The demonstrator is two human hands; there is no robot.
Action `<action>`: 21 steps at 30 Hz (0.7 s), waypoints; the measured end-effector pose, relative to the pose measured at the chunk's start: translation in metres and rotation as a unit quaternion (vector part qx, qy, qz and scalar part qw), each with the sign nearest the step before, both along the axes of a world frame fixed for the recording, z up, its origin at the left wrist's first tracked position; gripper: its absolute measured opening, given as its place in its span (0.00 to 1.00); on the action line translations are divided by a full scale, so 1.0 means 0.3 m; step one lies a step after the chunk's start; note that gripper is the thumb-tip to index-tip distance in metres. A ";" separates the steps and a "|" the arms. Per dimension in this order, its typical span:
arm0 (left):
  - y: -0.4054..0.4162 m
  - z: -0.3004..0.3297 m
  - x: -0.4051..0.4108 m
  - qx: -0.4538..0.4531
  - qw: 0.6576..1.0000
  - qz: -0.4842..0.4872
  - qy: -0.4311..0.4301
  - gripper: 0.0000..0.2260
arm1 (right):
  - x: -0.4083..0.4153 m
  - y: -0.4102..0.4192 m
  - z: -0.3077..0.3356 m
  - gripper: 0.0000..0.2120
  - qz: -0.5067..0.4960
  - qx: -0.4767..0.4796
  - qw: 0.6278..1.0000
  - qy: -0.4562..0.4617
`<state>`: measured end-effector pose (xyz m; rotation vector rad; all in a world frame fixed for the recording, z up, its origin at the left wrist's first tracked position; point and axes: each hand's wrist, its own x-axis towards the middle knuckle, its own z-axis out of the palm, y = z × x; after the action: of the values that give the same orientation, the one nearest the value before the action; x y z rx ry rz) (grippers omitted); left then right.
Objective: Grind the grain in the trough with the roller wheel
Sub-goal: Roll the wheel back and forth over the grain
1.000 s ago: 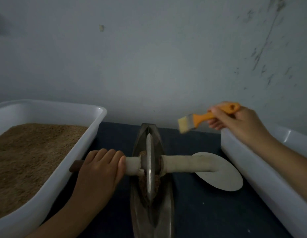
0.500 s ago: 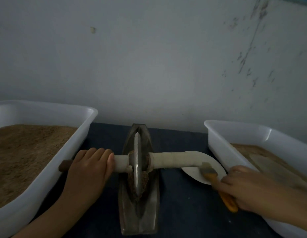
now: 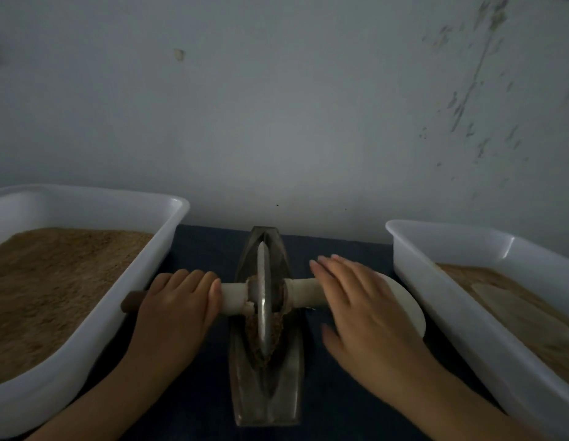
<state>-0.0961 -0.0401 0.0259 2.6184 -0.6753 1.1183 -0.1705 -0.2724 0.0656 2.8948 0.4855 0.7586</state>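
We see the trough (image 3: pixel 266 389) lying lengthwise on the dark surface (image 3: pixel 340 409) between two white tubs. The wheel (image 3: pixel 263 297) stands upright in it, near the middle, with brown grain (image 3: pixel 248 329) packed along its sides. Our left hand (image 3: pixel 178 300) curls around the axle (image 3: pixel 233 297) on the left, gripping it. Our right hand (image 3: pixel 362 310) lies over the axle's right half with fingers straight, its grip open. A white disc (image 3: pixel 407 307) shows beyond that hand. The left tub (image 3: pixel 86 345) holds tan meal heaped high; the right tub (image 3: pixel 467 338) holds a shallower layer.
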 end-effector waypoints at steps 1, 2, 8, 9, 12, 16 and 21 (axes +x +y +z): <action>0.001 0.000 -0.001 0.008 1.000 0.000 0.003 0.15 | 0.029 0.017 -0.012 0.35 -0.015 0.002 1.000 0.021; 0.001 0.002 0.000 0.012 1.000 -0.002 0.003 0.15 | 0.055 0.024 -0.022 0.33 -0.018 0.009 0.999 0.029; -0.016 0.017 0.034 -0.009 0.999 -0.026 -0.035 0.16 | 0.133 0.014 -0.042 0.20 0.028 0.088 0.992 0.090; -0.020 0.025 0.045 -0.002 0.999 -0.025 -0.036 0.16 | 0.141 0.010 -0.042 0.20 0.029 0.104 0.989 0.099; -0.038 0.044 0.072 0.047 0.999 -0.005 -0.022 0.13 | 0.172 0.008 -0.063 0.21 0.027 0.132 0.986 0.093; -0.037 0.069 0.107 0.159 0.987 0.016 0.007 0.13 | 0.253 0.028 -0.078 0.21 -0.025 0.095 0.995 -0.002; -0.065 0.088 0.198 0.291 0.951 0.096 0.041 0.35 | 0.365 0.027 -0.066 0.19 -0.084 0.070 0.994 -0.010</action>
<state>-0.0368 -0.0597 0.0523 3.2677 -0.8515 0.9609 -0.0609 -0.2644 0.0459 3.0038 0.1883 0.8267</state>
